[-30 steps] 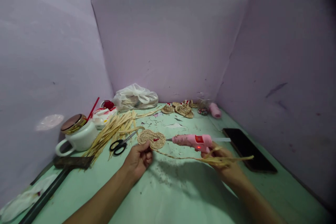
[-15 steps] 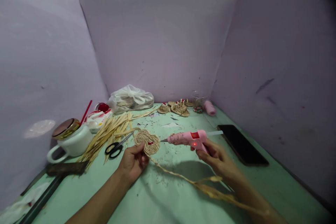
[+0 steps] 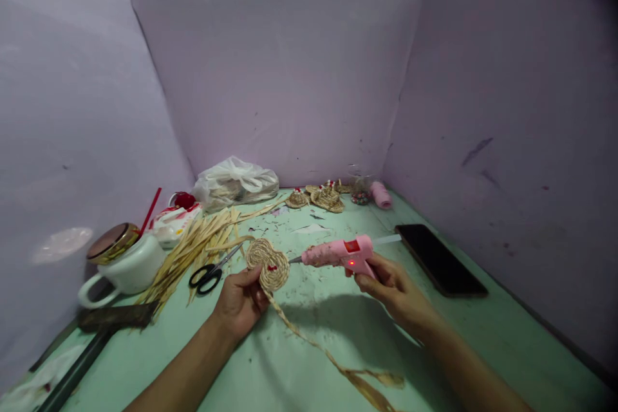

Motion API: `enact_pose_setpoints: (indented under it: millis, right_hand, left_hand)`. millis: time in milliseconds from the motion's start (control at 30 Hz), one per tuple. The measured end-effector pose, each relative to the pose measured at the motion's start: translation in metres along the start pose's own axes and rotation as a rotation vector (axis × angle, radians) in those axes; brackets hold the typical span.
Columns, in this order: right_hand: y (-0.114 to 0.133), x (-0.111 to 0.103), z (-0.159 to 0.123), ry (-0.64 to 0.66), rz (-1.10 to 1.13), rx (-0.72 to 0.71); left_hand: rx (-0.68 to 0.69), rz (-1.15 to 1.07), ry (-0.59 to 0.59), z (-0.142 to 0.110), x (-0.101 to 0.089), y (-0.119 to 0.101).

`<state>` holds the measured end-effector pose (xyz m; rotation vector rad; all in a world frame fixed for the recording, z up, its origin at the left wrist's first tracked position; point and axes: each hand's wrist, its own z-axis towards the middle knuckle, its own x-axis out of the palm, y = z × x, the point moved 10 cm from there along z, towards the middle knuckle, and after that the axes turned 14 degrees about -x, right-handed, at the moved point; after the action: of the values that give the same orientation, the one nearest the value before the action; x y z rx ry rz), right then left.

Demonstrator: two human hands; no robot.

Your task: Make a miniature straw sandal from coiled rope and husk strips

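Between the thumb and fingers of my left hand (image 3: 243,299) is a coiled straw braid piece (image 3: 263,257), shaped like a figure eight, with a small red spot on it. A loose braided tail (image 3: 309,341) hangs from it toward the table's front and frays at its end. My right hand (image 3: 393,286) is wrapped around a pink glue gun (image 3: 338,253) with a lit red light and a clear glue stick (image 3: 387,239) out the back. The gun's metal nozzle points left and meets or nearly meets the coil's right edge.
Black-handled scissors (image 3: 206,278) lie beside dry straw strips (image 3: 203,238). Left stand a white mug (image 3: 132,270) and a hammer (image 3: 116,317). Behind are a plastic bag (image 3: 236,181), finished straw pieces (image 3: 326,196), a bead cup (image 3: 360,190) and a pink thread spool (image 3: 380,196). A phone (image 3: 440,261) lies right.
The glue gun's nozzle has come closer to the coil's right edge. The loose braid tail has swung down, away from my right forearm. The whole view has shifted slightly.
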<state>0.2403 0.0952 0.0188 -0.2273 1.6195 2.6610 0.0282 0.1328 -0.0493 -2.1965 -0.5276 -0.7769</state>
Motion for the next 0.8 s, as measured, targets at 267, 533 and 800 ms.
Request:
enact_pose_setpoints:
  millis: [267, 533, 800]
  right_hand:
    - [-0.0039, -0.0025, 0.0, -0.015, -0.007, -0.003]
    - [-0.0022, -0.0029, -0.0001, -0.02, -0.016, -0.001]
    - [-0.0015, -0.0026, 0.0012, -0.018, -0.026, -0.016]
  left_hand:
    - [0.014, 0.013, 0.018, 0.0019, 0.0007, -0.0002]
    - [-0.001, 0.046, 0.043, 0.0033, 0.0013, 0.0028]
    - [0.007, 0.032, 0.036, 0.0041, -0.0009, 0.0027]
